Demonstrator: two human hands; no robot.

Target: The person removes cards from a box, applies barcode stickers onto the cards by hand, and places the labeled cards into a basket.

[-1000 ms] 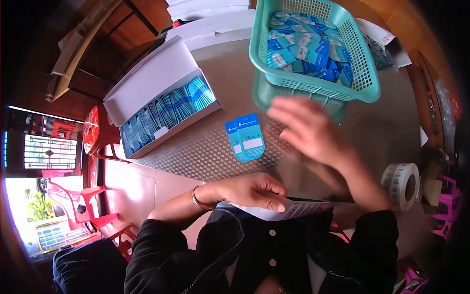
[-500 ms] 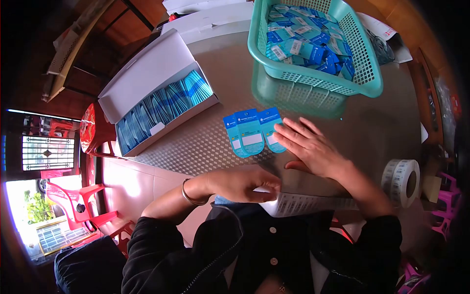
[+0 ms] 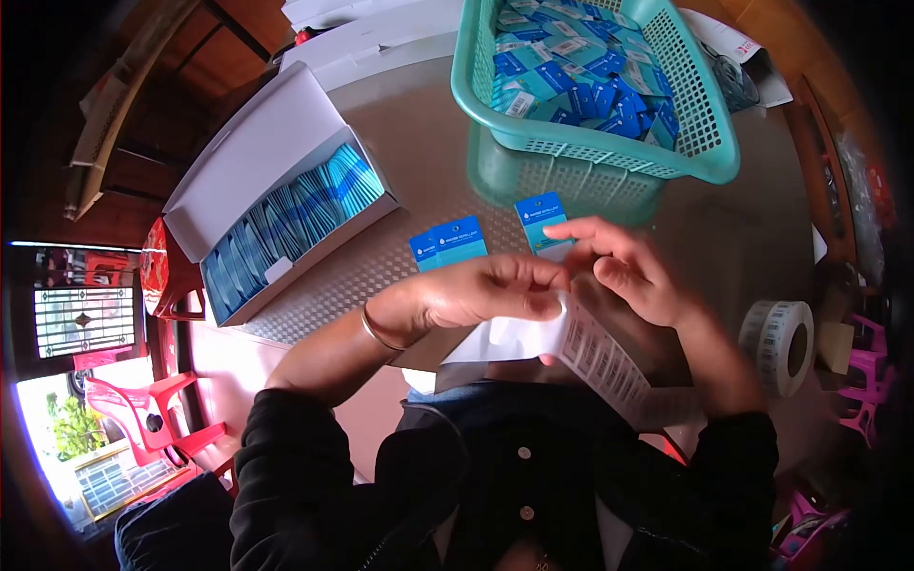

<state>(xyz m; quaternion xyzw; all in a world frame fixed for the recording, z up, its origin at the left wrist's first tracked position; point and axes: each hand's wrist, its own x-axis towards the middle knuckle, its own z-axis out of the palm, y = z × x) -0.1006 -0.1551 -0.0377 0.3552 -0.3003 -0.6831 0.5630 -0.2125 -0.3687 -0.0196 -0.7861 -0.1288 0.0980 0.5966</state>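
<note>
My left hand [image 3: 486, 293] is closed on the leading end of a strip of barcode labels [image 3: 602, 362], its white backing hanging below the fingers. The strip runs right toward a label roll [image 3: 779, 348] standing on its edge. Just right of the strip's end is my right hand [image 3: 633, 271], fingers apart, with the index fingertip by a single blue card [image 3: 540, 214]. Whether that fingertip touches the card I cannot tell. Beyond my left hand lie two overlapping blue cards [image 3: 459, 241], their lower parts hidden by it.
A green plastic basket [image 3: 595, 155] full of labelled blue cards stands at the back of the metal table [image 3: 419, 114]. To the left, an open white box [image 3: 328, 252] holds a row of blue cards. More white boxes [image 3: 381, 43] lie behind.
My left hand has lifted the label strip up and away from my body. My right hand has come off the table and curled beside the strip's end. The single card sits farther from the pair.
</note>
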